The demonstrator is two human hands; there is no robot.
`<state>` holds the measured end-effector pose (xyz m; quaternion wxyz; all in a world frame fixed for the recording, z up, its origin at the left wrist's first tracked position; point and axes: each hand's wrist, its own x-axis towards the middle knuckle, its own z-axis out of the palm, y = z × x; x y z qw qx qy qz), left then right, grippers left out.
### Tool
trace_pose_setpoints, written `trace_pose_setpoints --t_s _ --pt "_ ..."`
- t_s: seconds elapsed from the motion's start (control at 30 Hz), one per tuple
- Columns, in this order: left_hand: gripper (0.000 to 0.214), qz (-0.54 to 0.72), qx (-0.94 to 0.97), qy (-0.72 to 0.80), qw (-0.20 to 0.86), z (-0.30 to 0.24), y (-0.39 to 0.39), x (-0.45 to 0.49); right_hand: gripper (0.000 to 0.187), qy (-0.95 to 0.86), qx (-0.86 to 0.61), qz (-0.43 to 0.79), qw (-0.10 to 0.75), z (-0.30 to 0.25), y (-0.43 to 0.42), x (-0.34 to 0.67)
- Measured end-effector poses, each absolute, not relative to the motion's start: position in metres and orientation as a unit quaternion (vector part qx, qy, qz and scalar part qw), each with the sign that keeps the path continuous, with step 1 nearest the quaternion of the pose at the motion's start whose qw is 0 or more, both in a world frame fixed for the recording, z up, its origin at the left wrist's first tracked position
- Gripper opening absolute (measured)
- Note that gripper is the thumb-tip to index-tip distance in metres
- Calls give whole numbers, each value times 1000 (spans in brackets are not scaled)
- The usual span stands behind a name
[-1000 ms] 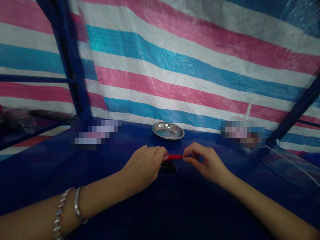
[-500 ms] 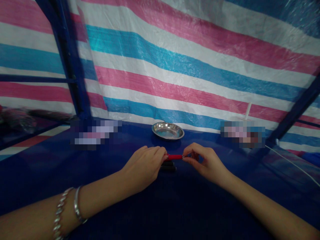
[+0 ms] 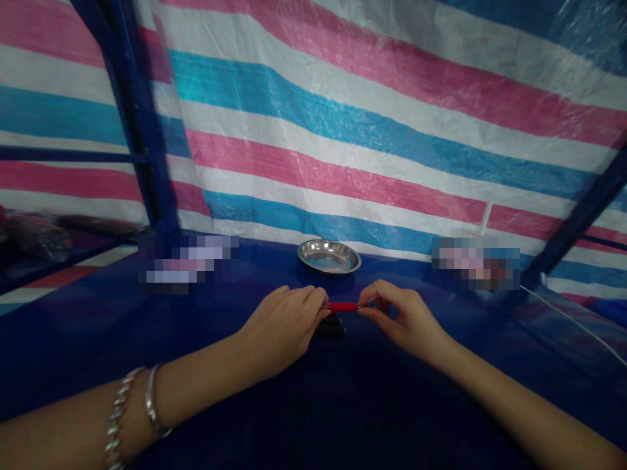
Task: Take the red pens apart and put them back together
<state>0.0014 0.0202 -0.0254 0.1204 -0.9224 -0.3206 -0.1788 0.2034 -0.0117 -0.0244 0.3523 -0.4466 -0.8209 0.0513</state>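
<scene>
A slim red pen [image 3: 343,307] is held level between my two hands, above the dark blue table. My left hand [image 3: 289,320] is closed on the pen's left end, its fingertips pinching it from above. At the opposite end, my right hand [image 3: 399,316] grips the pen's tip between thumb and index finger. Black pens [image 3: 332,329] lie on the table just beneath the red one, partly hidden by my left hand. Two silver bracelets circle my left wrist.
Beyond my hands stands a shallow round metal dish [image 3: 329,257]. Blurred-out items [image 3: 189,264] lie at the left, others [image 3: 475,264] at the right, with a white cord [image 3: 573,320] running off. A striped plastic sheet [image 3: 343,117] and blue metal posts [image 3: 142,130] rise behind.
My left fingers have shifted slightly on the pen, and a bit of its metallic left end shows now. My right hand holds the same place.
</scene>
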Motion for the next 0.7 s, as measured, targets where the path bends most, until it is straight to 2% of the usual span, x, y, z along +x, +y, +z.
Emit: trace_pose_setpoints --t_s 0.7 --pt "29 -170 -905 -359 151 -18 22 -1 6 -822 -454 17 343 -22 -13 204"
